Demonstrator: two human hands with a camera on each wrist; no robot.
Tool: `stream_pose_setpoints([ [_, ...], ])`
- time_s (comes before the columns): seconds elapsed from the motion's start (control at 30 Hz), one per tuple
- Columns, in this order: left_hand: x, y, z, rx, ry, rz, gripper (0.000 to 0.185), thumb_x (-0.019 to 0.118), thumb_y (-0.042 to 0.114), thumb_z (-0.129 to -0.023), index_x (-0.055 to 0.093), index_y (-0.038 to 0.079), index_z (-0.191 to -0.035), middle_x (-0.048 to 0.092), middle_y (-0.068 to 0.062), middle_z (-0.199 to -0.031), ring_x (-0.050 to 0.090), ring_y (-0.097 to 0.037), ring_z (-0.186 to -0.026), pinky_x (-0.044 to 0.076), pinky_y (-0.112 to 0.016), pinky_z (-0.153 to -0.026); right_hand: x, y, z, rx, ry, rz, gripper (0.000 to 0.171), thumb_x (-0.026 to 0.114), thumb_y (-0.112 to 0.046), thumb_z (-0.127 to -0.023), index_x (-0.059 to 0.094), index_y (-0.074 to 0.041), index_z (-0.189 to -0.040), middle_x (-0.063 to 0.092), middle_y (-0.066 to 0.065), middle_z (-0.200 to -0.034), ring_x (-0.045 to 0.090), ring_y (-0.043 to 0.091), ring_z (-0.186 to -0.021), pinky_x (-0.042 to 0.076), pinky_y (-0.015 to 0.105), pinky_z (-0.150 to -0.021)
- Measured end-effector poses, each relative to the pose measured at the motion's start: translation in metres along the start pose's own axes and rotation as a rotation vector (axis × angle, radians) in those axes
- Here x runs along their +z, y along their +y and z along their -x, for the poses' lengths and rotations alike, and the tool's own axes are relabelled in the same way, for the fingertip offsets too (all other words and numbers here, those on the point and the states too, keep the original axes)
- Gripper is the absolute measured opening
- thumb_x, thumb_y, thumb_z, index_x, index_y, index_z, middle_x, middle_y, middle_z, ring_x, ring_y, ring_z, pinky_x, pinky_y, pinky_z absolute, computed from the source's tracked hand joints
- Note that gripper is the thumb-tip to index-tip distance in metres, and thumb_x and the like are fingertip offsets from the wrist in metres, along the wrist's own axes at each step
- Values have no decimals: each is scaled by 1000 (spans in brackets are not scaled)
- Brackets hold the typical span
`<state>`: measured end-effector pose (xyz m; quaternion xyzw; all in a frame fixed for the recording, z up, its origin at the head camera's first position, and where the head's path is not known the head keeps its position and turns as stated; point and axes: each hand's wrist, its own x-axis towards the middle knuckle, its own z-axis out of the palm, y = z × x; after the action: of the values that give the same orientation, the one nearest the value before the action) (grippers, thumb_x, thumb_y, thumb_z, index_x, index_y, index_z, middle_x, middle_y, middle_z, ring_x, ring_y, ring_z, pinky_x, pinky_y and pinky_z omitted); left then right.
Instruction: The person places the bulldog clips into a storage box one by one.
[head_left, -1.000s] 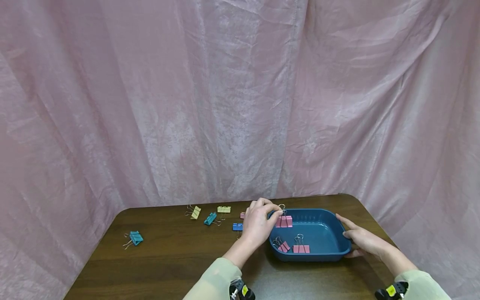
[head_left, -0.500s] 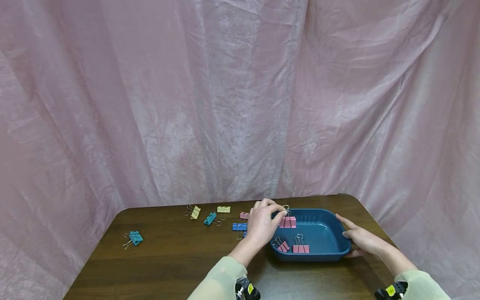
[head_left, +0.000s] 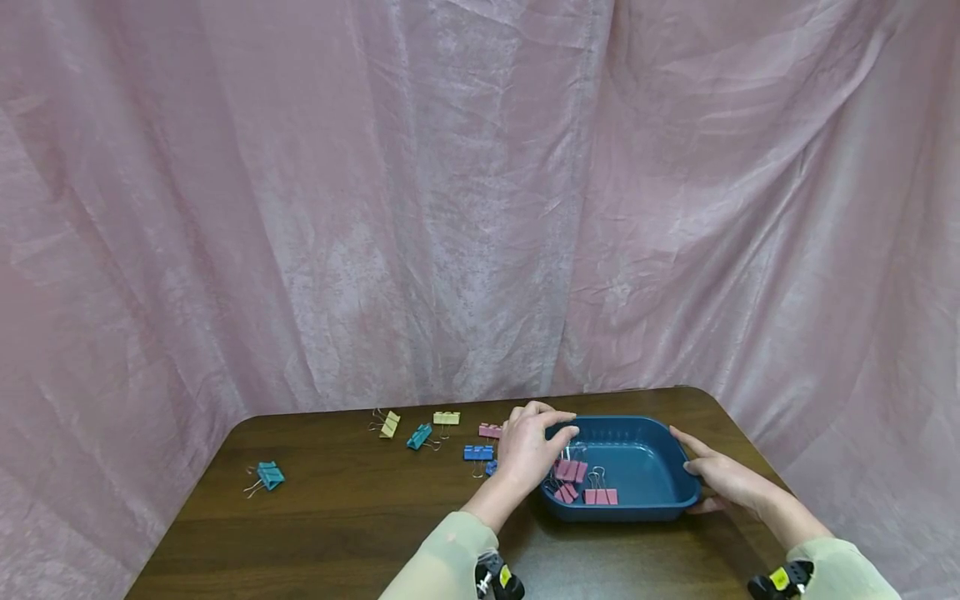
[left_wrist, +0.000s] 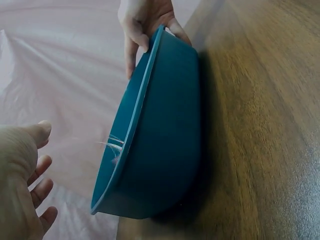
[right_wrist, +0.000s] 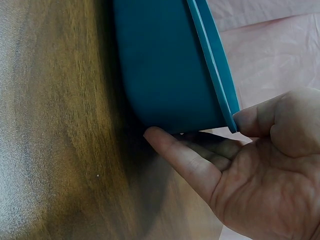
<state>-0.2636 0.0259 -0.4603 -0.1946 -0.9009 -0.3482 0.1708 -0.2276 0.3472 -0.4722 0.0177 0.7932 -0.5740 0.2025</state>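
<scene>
A dark blue tray [head_left: 622, 510] stands on the brown table right of centre, with three pink binder clips in it: one [head_left: 570, 471] just below my left hand and two [head_left: 602, 497] near the front wall. My left hand [head_left: 562, 425] hovers over the tray's left rim with relaxed fingers and holds nothing; the left wrist view shows its fingers [left_wrist: 42, 192] spread beside the tray [left_wrist: 165, 125]. My right hand [head_left: 690, 457] grips the tray's right rim. In the right wrist view its thumb [right_wrist: 260, 117] is at the rim and its fingers lie along the wall of the tray [right_wrist: 165, 65].
Loose clips lie on the table left of the tray: a pink one [head_left: 490, 431], a blue one [head_left: 477, 452], two yellow ones [head_left: 447, 418] [head_left: 390, 425], a teal one [head_left: 420, 437], and another teal one [head_left: 268, 477] far left. A pink curtain hangs behind the table.
My left hand carried a pink clip over the tray's left rim and let it go. The clip now lies in the tray. The right hand stayed on the rim.
</scene>
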Motion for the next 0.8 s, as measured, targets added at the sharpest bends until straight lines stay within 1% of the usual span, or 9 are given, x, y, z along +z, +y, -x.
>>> stream_pose_setpoints([
  [0.07,-1,-1,1,1,-12,0,31,72,45,-95,76,36,-124,65,9,-113,55,-16,-106,46,-35,-85,0,0,0,-1,-1,1,70,32,-2,-104,-3,-12,-164,-14,39,-159,17,72,-135,55,63,-84],
  [0.13,-2,-2,1,1,-20,-1,35,71,46,-95,73,37,-128,65,8,-115,55,-16,-107,47,-35,-86,0,0,0,-1,0,-1,70,32,-2,-104,-3,-12,-164,-13,39,-159,19,72,-134,55,63,-84],
  [0.3,-8,-4,2,4,-15,6,37,72,45,-94,73,34,-130,65,6,-116,56,-18,-108,47,-37,-87,1,-1,1,-4,-6,0,70,31,-1,-104,-3,-11,-164,-13,40,-159,23,71,-134,55,63,-84],
  [0.4,-13,-5,2,4,-8,5,37,73,44,-94,72,33,-130,65,6,-117,56,-18,-108,46,-37,-87,2,-1,2,-6,-8,3,71,32,-1,-104,-3,-11,-164,-13,40,-159,21,71,-135,55,63,-84],
  [0.6,-21,-9,2,25,32,10,37,75,42,-93,73,33,-129,66,6,-114,56,-18,-104,46,-36,-83,2,-2,2,-3,-3,4,71,32,-1,-104,-3,-11,-164,-13,40,-159,19,71,-135,55,63,-85],
  [0.8,-27,-11,1,11,36,11,37,73,44,-94,72,34,-130,66,6,-115,57,-19,-107,47,-40,-88,2,-2,1,7,3,-1,71,33,-2,-104,-3,-12,-164,-13,40,-158,18,71,-136,55,63,-85],
])
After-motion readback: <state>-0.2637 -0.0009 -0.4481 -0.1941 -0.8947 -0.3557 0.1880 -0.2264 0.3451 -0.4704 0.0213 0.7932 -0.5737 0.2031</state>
